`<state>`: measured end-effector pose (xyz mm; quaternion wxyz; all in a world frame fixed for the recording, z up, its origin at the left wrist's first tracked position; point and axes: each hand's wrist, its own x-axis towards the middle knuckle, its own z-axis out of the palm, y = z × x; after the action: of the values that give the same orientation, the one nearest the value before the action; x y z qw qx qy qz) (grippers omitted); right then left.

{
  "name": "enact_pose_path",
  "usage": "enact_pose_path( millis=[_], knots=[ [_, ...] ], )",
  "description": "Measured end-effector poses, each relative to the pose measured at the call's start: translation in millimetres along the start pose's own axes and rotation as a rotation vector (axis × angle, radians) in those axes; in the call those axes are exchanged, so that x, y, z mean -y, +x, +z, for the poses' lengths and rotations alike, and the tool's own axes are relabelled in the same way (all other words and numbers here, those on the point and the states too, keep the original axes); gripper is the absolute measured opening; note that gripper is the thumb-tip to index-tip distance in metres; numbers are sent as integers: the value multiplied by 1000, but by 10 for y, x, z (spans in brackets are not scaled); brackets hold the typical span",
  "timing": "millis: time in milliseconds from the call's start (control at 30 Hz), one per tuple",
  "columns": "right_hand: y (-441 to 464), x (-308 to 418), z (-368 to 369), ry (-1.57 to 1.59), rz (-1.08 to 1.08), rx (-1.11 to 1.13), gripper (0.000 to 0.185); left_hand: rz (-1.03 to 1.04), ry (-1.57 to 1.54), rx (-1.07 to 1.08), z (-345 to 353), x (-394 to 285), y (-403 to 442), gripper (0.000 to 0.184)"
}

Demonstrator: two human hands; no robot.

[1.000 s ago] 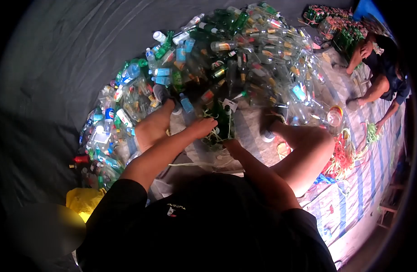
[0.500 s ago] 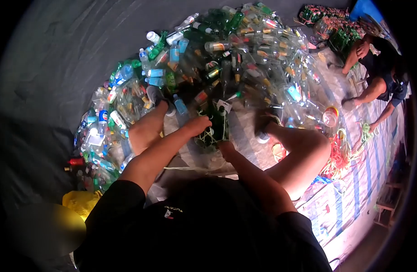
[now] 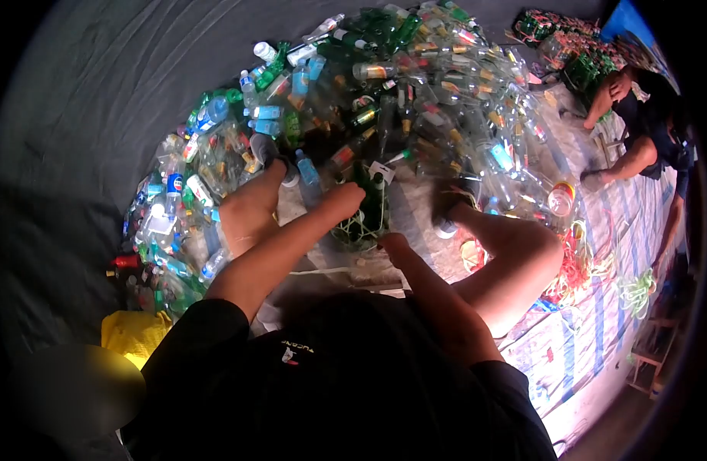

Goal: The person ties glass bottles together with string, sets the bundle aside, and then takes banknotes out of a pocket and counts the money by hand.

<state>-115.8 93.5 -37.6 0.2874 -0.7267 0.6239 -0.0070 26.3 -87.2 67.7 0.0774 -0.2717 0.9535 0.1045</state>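
Note:
Between my legs stands a bundle of dark green bottles, wrapped in a net of pale green strips. A white tag shows at its top. My left hand is at the bundle's upper left side, with its fingers bent toward the bottles and hard to make out. Low on the right side of the bundle is my right hand, close to the strips; its fingertips are too small to tell what they grip. One long pale strip lies across the floor in front of me.
A large heap of plastic bottles curves around the front and left. Red and pale strips lie beyond my right knee. Another person sits at the right, beside green strips. Wrapped bundles stand at the back right, a yellow bag at the left.
My left hand has moved up along the bundle, while my right hand stays near its lower side. The other person's arm and the green strips have shifted toward the lower right.

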Motion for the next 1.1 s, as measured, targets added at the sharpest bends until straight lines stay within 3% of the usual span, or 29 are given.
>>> enact_pose_path(
  millis=[100,133,300,367,467,533,633,733,833,900,967,1100],
  knots=[
    [-67,-24,44,87,-27,-36,35,-120,-112,-124,-411,-576,-269,14],
    [-81,-28,25,106,-71,-84,35,-114,-119,-6,-326,-627,-293,15],
    [-134,-2,-44,167,-28,-46,35,-99,-54,151,-57,-762,-600,13],
    [-172,-41,-74,180,-69,-84,35,-106,-154,-6,131,-697,-664,12],
    [-179,-82,-101,-72,-138,-40,39,-99,-260,-100,263,-621,-689,12],
    [-210,-40,-156,-28,-97,-106,13,-116,-279,-123,249,-632,-728,13],
    [-244,139,-317,-161,-5,-241,10,-123,-303,-117,227,-635,-767,13],
    [-143,281,-579,-226,-64,-347,13,-143,-282,-113,302,-587,-739,12],
    [-154,624,-1160,19,-25,-318,17,-178,-285,-44,219,-603,-738,15],
    [64,576,-1264,-35,9,-263,19,-196,-319,20,194,-590,-681,18],
    [162,490,-1234,-82,41,-198,20,-197,-226,-8,322,-543,-670,20],
    [187,-149,-743,-83,4,-312,24,-155,-214,99,285,-474,-539,16]
  ],
)
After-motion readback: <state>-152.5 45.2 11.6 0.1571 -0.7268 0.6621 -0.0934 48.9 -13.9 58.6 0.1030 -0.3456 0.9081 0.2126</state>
